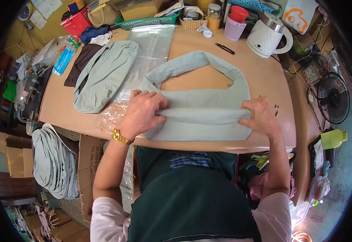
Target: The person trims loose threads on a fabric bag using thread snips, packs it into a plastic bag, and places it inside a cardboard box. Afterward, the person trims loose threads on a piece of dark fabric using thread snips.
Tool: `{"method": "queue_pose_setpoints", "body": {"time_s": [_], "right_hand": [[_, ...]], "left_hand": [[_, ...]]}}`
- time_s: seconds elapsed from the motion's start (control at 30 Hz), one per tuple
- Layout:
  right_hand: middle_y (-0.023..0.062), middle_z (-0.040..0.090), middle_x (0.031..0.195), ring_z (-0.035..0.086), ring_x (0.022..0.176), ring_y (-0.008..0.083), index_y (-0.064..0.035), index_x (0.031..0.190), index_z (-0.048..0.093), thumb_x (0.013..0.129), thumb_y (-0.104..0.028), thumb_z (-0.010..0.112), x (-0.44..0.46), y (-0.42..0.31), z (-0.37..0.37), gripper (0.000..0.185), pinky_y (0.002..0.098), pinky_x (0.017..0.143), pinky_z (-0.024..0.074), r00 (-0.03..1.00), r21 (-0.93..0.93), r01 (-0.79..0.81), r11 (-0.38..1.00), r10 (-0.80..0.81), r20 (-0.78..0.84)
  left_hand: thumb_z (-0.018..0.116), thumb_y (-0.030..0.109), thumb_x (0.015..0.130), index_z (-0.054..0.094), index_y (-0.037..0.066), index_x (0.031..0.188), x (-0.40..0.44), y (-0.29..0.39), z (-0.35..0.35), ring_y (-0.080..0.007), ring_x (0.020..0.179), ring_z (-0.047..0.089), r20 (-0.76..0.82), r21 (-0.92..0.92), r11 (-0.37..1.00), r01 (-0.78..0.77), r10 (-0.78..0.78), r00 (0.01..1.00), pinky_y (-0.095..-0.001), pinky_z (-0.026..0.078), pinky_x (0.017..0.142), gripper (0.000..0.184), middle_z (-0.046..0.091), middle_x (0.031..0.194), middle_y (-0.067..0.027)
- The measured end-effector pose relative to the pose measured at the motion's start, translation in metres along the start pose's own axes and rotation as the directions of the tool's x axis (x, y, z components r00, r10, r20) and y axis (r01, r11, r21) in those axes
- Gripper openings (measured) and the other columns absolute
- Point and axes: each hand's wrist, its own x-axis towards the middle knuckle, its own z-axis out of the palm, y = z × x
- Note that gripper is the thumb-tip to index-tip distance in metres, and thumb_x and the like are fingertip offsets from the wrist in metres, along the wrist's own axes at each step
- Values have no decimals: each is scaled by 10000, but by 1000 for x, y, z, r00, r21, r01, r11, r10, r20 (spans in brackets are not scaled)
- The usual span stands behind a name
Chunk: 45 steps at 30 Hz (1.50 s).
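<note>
A pale grey-green cloth bag point(200, 131) lies flat at the front of the table, its wide strap looped toward the back. My left hand point(143, 111), with a gold watch point(121, 137) on the wrist, pinches the left end of a raised fold across the bag. At the right end of the same fold, the fingers and thumb of my right hand point(258, 115) are closed on the cloth. The fold looks slightly blurred. Left of the bag, a clear plastic sheet point(147, 48) lies partly under its edge, and another folded grey-green cloth piece point(107, 76) rests beyond it.
Small black thread snips point(224, 49) lie toward the back of the table point(270, 92). A white kettle point(264, 36) and a lilac basket point(234, 29) stand at the back right. Stacked grey-green cloth pieces point(55, 165) sit lower left, beside a cardboard box point(89, 173). A fan point(333, 98) stands right.
</note>
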Motion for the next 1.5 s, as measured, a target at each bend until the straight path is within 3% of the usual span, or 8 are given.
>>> {"method": "queue_pose_setpoints", "body": {"time_s": [0.07,0.27,0.63,0.73,1.27,1.33,1.43,1.5], "right_hand": [[73,616,890,584,889,279,-73,894,588,606,-52,754,-10,1,7,333,391,870,379,989,-16,105,994,-106,-103],[70,534,753,557,788,275,-75,778,511,588,2,694,-31,1,26,274,374,799,363,945,41,231,972,-214,-249],[83,550,674,538,672,274,-43,728,543,613,-18,790,-33,37,23,273,360,724,384,982,508,-25,861,116,-148],[83,533,663,519,631,275,-51,694,518,604,8,754,-31,27,22,259,346,720,373,926,274,131,953,-19,-377],[69,472,740,520,735,272,-80,748,479,544,-11,644,-52,25,76,272,388,748,372,924,-223,153,963,-219,-313],[86,483,763,521,744,301,-68,790,488,581,4,625,-59,15,48,261,387,754,370,948,-222,78,972,-142,-285],[130,595,998,575,975,324,-51,989,564,679,-18,668,-70,-3,8,328,412,919,391,990,14,-26,1000,28,-135],[167,516,1309,473,1232,350,-72,1220,551,773,-195,721,-45,-30,9,494,485,1052,324,880,310,-3,951,150,-451]], "left_hand": [[794,83,601,561,107,1096,0,-3,5,-293,975,553,228,3,999,36,-36,973,-434,408,882,548,590,1021,-89],[732,0,592,518,89,801,-8,3,16,-274,810,562,-206,-36,996,-77,68,976,-391,436,746,312,545,894,-80],[703,-29,638,547,85,869,-14,0,-8,-274,747,560,206,-268,947,176,-122,971,-380,445,692,301,511,723,-59],[678,-28,624,539,81,824,-13,5,5,-275,730,564,-177,-150,981,-119,91,980,-376,439,682,267,519,714,-63],[663,36,581,484,102,750,-42,-28,72,-260,729,547,-81,62,976,-208,213,974,-372,446,690,256,502,729,-54],[702,88,676,535,77,940,-38,-19,40,-298,885,574,192,-42,998,36,-27,981,-399,462,782,313,559,924,-101],[752,213,733,461,75,1286,-39,26,-7,-400,1212,471,146,69,994,84,-93,985,-497,389,993,640,474,1314,-193],[695,402,813,249,102,1499,-25,66,-7,-439,1406,240,-3,129,989,71,-71,997,-621,189,1108,872,199,1552,-209]]}}
